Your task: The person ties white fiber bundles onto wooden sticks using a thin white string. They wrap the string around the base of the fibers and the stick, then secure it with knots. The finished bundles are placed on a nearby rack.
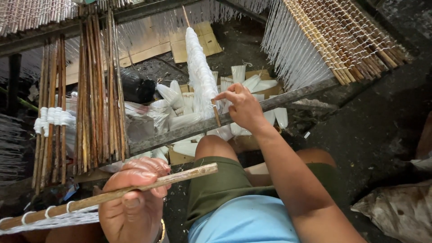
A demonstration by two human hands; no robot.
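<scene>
- Nearest the camera, the left hand [135, 198] is closed round a long wooden stick [135, 189]; the stick runs from lower left to its cut end near the knee, and white thread loops circle its left part.
- The right hand [243, 108] reaches forward to a bobbin of white thread [200, 74] wound on a thin rod; thumb and fingers pinch at the bobbin's lower end, just where it meets the grey loom bar [292, 95]; the rest of the hand is half curled, not flat.
- By the look of it, the step in hand is the binding of a stick into a mat with thread; the stick is held ready while the bobbin is drawn or turned at the bar; the next move, as I judge it, calls for a steady grip on the stick and a taut, untangled thread at the bar.
- A woven mat of sticks [351, 40] lies at the upper right, white warp threads [292, 49] hanging from its edge.
- Bundles of brown sticks [96, 90] stand at the left, some tied with white thread.
- Below the bar, a cardboard box [184, 157] holds white thread cones [182, 119]; a dark round vessel [137, 87] sits near them.
- The floor [373, 135] is dark, rough and dusty; flat cardboard sheets [198, 45] lie on it farther off; the person sits low, knees up, in green shorts and a pale blue shirt.
</scene>
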